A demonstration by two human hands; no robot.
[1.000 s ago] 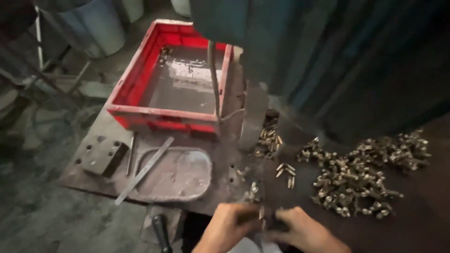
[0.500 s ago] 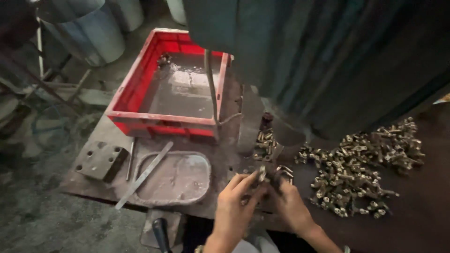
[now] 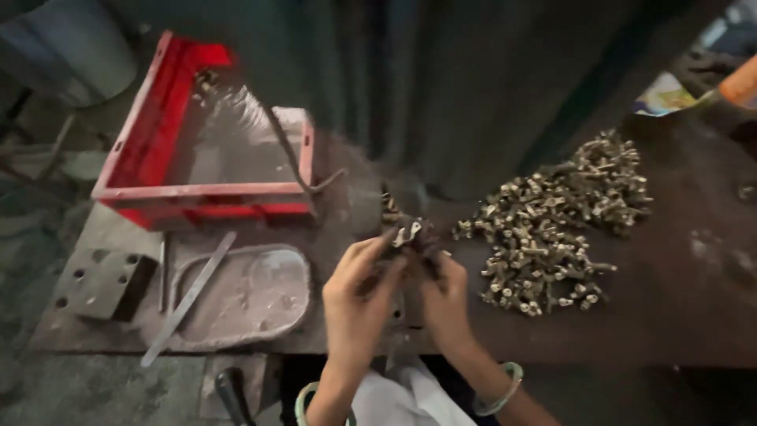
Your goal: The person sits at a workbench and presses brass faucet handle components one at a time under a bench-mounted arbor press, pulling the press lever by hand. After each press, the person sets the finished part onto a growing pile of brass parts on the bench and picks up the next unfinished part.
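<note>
Left hand (image 3: 359, 296): raised over the front edge of the workbench (image 3: 694, 315), fingers pinched narrow on a small metal fitting (image 3: 406, 234). Right hand (image 3: 445, 296): just beside the left, fingers curled shut around the same cluster of small parts (blur hides exactly how many). Pile of brass-coloured fittings (image 3: 552, 229): loose on the bench, right of the hands, near but apart. Shallow metal tray (image 3: 244, 296): left of the hands, greyish inside. Flat metal bar (image 3: 189, 296): lying slantwise across the tray's left rim. Red plastic crate (image 3: 150, 142): behind the tray. Drilled steel block (image 3: 98, 280): far left.
</note>
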